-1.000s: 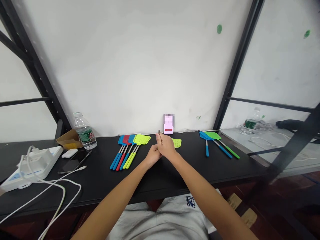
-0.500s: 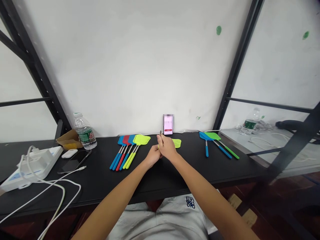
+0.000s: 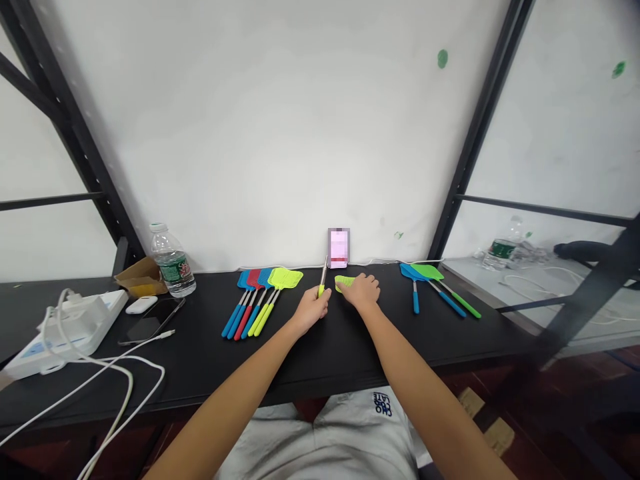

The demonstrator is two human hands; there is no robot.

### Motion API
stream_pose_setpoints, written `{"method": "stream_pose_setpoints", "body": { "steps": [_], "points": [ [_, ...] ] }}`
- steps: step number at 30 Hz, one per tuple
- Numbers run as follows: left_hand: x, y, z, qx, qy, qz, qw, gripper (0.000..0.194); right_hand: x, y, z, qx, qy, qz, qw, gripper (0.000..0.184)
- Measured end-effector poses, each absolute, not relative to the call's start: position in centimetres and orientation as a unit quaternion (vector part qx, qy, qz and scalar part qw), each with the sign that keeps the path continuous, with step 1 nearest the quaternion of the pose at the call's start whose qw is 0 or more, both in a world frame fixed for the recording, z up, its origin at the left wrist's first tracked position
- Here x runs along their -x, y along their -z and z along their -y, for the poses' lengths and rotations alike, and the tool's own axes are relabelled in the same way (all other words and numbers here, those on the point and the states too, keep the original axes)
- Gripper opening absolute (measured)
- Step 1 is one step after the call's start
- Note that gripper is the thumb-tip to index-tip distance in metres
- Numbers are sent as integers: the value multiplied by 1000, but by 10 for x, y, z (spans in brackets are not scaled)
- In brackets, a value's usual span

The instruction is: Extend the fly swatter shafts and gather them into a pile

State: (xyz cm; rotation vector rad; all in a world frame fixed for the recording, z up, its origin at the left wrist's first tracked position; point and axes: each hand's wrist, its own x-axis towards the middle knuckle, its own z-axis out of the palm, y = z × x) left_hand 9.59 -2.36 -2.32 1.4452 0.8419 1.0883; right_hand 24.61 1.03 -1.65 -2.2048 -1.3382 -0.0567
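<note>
My left hand [image 3: 312, 308] is closed around a yellow-green fly swatter handle [image 3: 321, 290], whose thin metal rod points up towards the wall. My right hand [image 3: 366, 291] lies over a separate yellow-green fly swatter head [image 3: 345, 283], thumb at its left and fingers bent over its right side; the hand hides part of it. Left of my hands is a row of fly swatters with a yellow-green head [image 3: 285, 279], a red head [image 3: 253, 277] and blue ones. Off to the right, blue fly swatters [image 3: 411, 271] and a green one [image 3: 427, 272] lie fanned out.
A lit phone [image 3: 339, 248] leans against the wall. On the left are a water bottle [image 3: 173, 263], a cardboard box [image 3: 140, 277], a white case [image 3: 141, 305], a dark phone [image 3: 153, 321] and a power strip [image 3: 85, 333] with loose cables. Black metal posts [image 3: 475, 133] flank the black tabletop [image 3: 320, 360].
My hands, together before, are now apart. The left has the handle with its rod; the right has moved rightwards onto the yellow-green head.
</note>
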Motion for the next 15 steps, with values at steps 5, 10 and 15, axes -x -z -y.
{"method": "stream_pose_setpoints", "body": {
  "steps": [5, 10, 15],
  "points": [
    [-95, 22, 25, -605, -447, -371, 545, 37, -249, 17, -19, 835, -21, 489, 251, 91],
    [-96, 21, 25, -600, -445, -379, 546, 39, -268, 17, -28, 812, -110, 492, 295, 85],
    [-95, 18, 27, -604, -449, -384, 535, 39, -287, 18, -31, 716, -221, 470, 466, 37]
  ]
}}
